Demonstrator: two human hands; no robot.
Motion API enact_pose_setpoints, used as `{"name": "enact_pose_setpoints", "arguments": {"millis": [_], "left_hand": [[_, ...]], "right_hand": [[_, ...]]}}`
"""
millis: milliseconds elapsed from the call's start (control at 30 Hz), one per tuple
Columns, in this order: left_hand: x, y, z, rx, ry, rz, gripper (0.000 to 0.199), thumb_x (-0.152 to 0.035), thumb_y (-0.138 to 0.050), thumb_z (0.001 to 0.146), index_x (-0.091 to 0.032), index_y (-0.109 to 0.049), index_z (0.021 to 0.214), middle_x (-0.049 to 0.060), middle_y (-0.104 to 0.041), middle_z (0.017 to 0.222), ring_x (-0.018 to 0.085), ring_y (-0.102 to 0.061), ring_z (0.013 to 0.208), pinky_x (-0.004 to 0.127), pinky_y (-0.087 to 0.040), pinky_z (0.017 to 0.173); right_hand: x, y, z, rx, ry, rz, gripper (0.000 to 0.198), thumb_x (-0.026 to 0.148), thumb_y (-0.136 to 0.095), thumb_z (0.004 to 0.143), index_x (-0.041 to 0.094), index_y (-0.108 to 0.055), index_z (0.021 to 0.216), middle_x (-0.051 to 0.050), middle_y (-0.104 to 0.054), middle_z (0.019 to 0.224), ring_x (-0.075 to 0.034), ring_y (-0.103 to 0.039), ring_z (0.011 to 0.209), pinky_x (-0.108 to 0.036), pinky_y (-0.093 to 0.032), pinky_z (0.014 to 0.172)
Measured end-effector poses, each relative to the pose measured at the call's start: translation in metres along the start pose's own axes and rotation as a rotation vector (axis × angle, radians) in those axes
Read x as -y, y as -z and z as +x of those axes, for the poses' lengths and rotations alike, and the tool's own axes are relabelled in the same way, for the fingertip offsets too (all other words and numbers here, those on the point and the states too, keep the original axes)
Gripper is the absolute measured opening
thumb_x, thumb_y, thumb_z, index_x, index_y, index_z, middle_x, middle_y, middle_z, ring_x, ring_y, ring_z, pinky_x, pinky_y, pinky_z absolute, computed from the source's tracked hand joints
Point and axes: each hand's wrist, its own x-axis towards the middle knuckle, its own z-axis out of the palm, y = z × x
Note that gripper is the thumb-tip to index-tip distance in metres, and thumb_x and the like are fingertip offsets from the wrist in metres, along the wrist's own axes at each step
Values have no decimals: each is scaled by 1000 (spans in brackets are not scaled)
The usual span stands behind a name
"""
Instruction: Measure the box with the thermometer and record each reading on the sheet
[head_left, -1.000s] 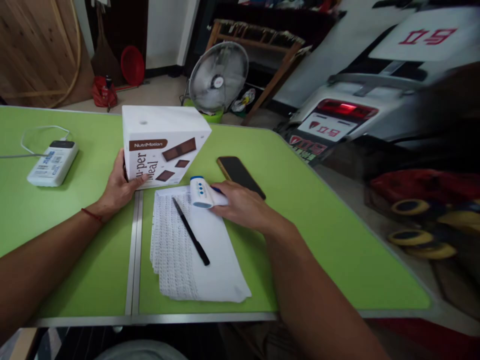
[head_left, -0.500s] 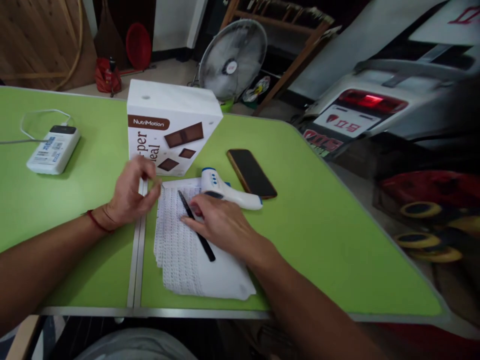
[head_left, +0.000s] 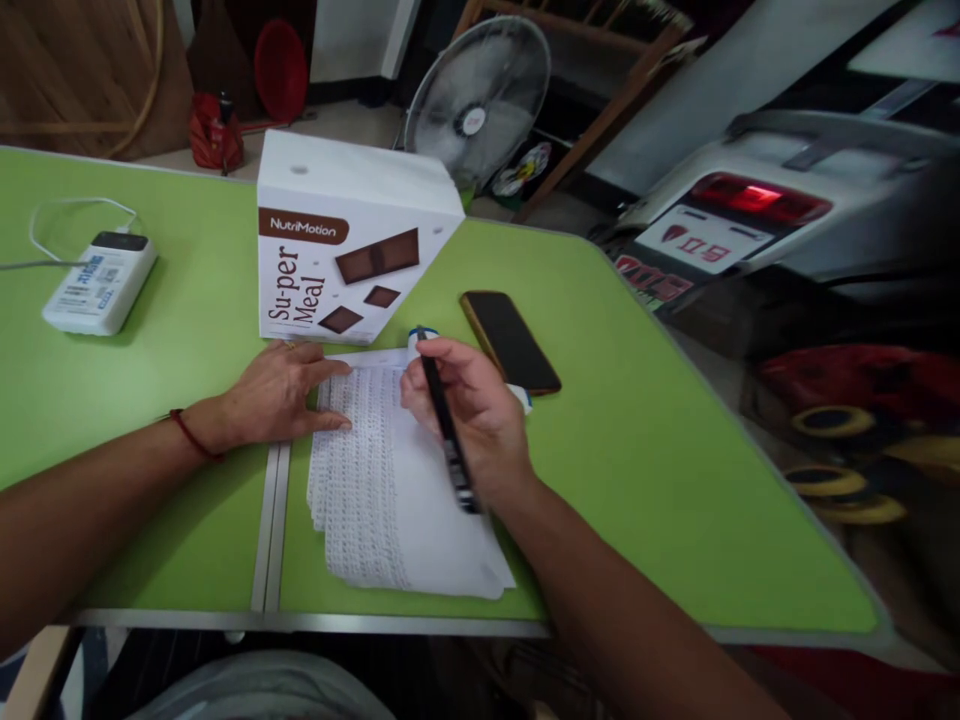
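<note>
A stack of paper sheets (head_left: 367,500) lies on the green table, its left part covered in dense handwriting. My left hand (head_left: 281,392) rests at the stack's upper left edge, thumb and fingers spread flat on the paper. Above the sheets, my right hand (head_left: 476,415) is closed around a black pen (head_left: 448,430), which is tilted with its upper end toward the box. Behind that hand is a white and blue infrared thermometer (head_left: 519,398), mostly hidden. A dark phone (head_left: 511,342) in a brown case lies to its right.
A white NutriMotion box (head_left: 360,240) stands behind the papers. At the left lies a white power bank (head_left: 101,283) with a cable. A metal seam (head_left: 271,530) crosses the green table (head_left: 637,480). Beyond are a fan (head_left: 478,100) and a scooter (head_left: 757,200).
My right hand has picked the pen up off the papers and raised it. My left hand has opened from a pinch and come down onto the sheets' left edge.
</note>
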Motion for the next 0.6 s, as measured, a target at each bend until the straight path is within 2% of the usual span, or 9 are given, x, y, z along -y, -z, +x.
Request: {"name": "enact_pose_setpoints", "arguments": {"millis": [67, 133, 233, 333, 400, 500, 600], "left_hand": [[-1, 0, 0, 23, -4, 43, 61, -71, -66, 82, -21, -71, 118, 10, -70, 95, 28, -65, 83, 44, -51, 80], [-1, 1, 1, 33, -12, 86, 61, -70, -69, 80, -21, -72, 117, 10, -71, 95, 28, -65, 82, 42, -52, 80], [-1, 1, 1, 27, -23, 98, 61, -70, -71, 79, -20, -73, 115, 9, -71, 93, 27, -65, 81, 41, -51, 78], [-2, 2, 1, 35, -33, 73, 59, -69, -70, 81, -20, -74, 113, 8, -70, 89, 25, -64, 77, 38, -50, 74], [-3, 3, 1, 42, -32, 49, 52, -64, -67, 86, -19, -74, 112, 7, -68, 87, 23, -63, 74, 36, -49, 73], [-3, 4, 2, 48, -31, 13, 41, -53, -63, 92, -18, -75, 110, 6, -67, 84, 22, -62, 74, 35, -48, 73], [-4, 5, 3, 54, -36, -4, 34, -45, -67, 90, -18, -75, 108, 6, -66, 83, 21, -61, 73, 34, -48, 73]], "right_hand": [[-4, -5, -3, -86, 9, -8, 33, 60, -65, 85, 28, -61, 93, 3, -51, 67, -15, -52, 63, -34, -46, 62], [-10, -9, -5, -111, 12, -23, 40, 64, -51, 92, 27, -63, 87, 3, -47, 60, -14, -47, 58, -34, -43, 58], [-18, -10, -3, -47, -66, -22, 36, 55, -47, 94, 25, -67, 90, 3, -52, 61, -14, -49, 57, -33, -43, 57], [-21, -9, 0, 1, -159, -33, 18, 39, -54, 86, 25, -65, 85, 4, -55, 58, -13, -50, 54, -31, -42, 53], [-21, -8, 2, -7, -164, -88, 7, 31, -59, 76, 25, -63, 78, 5, -56, 57, -12, -49, 52, -30, -42, 52], [-21, -9, 3, -40, -124, -199, 6, 27, -62, 66, 24, -62, 71, 3, -62, 61, -13, -51, 55, -29, -42, 53], [-22, -9, 4, -59, -106, -259, 4, 27, -60, 66, 24, -63, 68, 2, -62, 61, -14, -51, 56, -30, -43, 53]]}}
